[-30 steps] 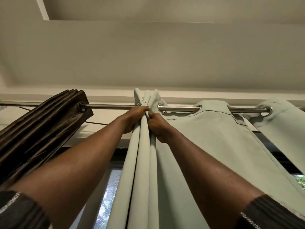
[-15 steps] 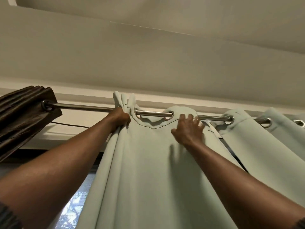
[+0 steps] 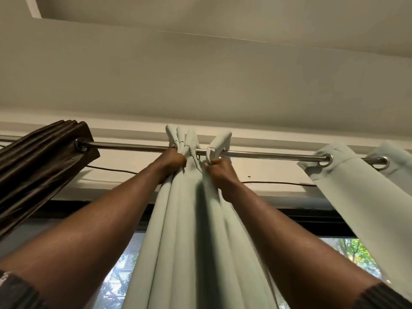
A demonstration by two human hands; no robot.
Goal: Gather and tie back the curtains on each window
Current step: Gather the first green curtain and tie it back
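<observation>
- Left hand (image 3: pixel 172 160): raised overhead and closed round a bunch (image 3: pixel 180 139) of three upright folds of the pale curtain (image 3: pixel 185 230), gripping just under the rod (image 3: pixel 267 154).
- Right hand (image 3: pixel 219 171): fingers curled, pinching the next pleat (image 3: pixel 219 141) just below the rod. Only a short gap of bare rod separates this pleat from the bunch.
- Curtain: hangs from the rod by metal rings. The gathered part falls straight down between the two forearms, in front of the window (image 3: pixel 120 277).
- Loose panel (image 3: pixel 347 186): the ungathered remainder, threaded on a ring (image 3: pixel 326 160), lies well apart to the right along a long stretch of bare rod.
- Governing relation: the rod's long axis runs left to right, so any gathering must slide along it. The pleat lies immediately right of the bunch, and the loose panel further right again. The right hand is the nearer to both.
- Judgement: the step in hand appears to be closing the pleat leftward against the bunch. The loose panel would then call for a reach by the right hand. No tie-back is visible yet.
- Brown curtain (image 3: pixel 33 161): already bunched at the left end of the rod, well clear of the left hand.
</observation>
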